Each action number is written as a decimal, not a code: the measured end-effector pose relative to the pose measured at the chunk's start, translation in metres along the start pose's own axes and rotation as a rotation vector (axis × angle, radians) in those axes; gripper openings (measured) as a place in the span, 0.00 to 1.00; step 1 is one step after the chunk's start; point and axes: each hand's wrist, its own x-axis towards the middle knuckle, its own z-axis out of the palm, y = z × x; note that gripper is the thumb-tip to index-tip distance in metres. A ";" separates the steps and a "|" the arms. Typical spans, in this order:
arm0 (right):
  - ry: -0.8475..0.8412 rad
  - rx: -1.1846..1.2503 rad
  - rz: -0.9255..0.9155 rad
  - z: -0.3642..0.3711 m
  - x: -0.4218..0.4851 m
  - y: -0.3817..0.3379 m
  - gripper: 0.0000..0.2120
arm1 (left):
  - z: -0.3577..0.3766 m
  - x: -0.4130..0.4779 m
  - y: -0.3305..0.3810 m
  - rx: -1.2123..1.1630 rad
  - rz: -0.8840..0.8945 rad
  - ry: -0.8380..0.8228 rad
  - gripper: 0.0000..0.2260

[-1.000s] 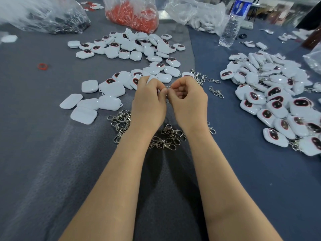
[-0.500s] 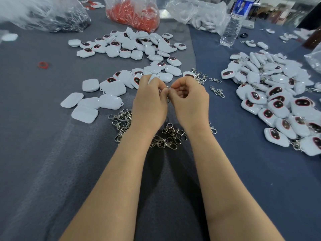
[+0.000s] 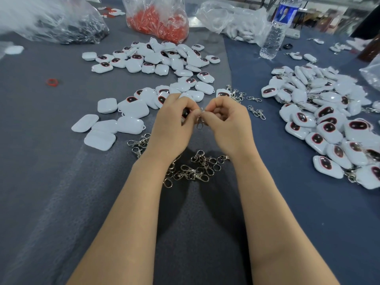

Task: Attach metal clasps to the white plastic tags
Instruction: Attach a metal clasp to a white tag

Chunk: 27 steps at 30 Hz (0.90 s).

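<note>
A small hand-assembly workshop: a grey-clothed desk (image 3: pixel 51 182) carries a loose heap of silver metal clasps (image 3: pixel 197 167). Beyond that heap lie scattered white plastic tags (image 3: pixel 156 58) with dark windows, right of it a bigger pile (image 3: pixel 329 124), and farthest beyond it a clear bag of red parts (image 3: pixel 158 23).

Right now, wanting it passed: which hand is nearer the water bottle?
Right. The right hand is left of the water bottle, closer to the person; the left hand is farther left.

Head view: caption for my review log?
Left hand holds a white tag, right hand pinches a metal clasp, over loose clasps.
</note>
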 end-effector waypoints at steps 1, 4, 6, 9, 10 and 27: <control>-0.014 0.009 0.001 -0.001 0.000 0.000 0.13 | 0.000 0.000 0.000 -0.003 -0.005 0.002 0.06; -0.018 0.010 0.013 0.000 0.000 0.000 0.12 | 0.002 -0.001 0.002 0.009 -0.025 -0.001 0.05; 0.044 -0.027 0.033 0.001 0.001 0.003 0.11 | 0.003 -0.001 0.003 0.012 -0.057 -0.002 0.03; 0.168 -0.064 0.086 -0.001 0.003 0.007 0.09 | 0.001 -0.001 0.006 -0.133 -0.155 -0.006 0.08; 0.193 -0.074 0.097 -0.002 0.003 0.008 0.10 | 0.001 -0.002 0.007 -0.189 -0.183 -0.012 0.10; 0.147 -0.182 0.037 0.003 -0.001 0.006 0.08 | 0.007 -0.004 0.009 -0.121 -0.189 -0.063 0.12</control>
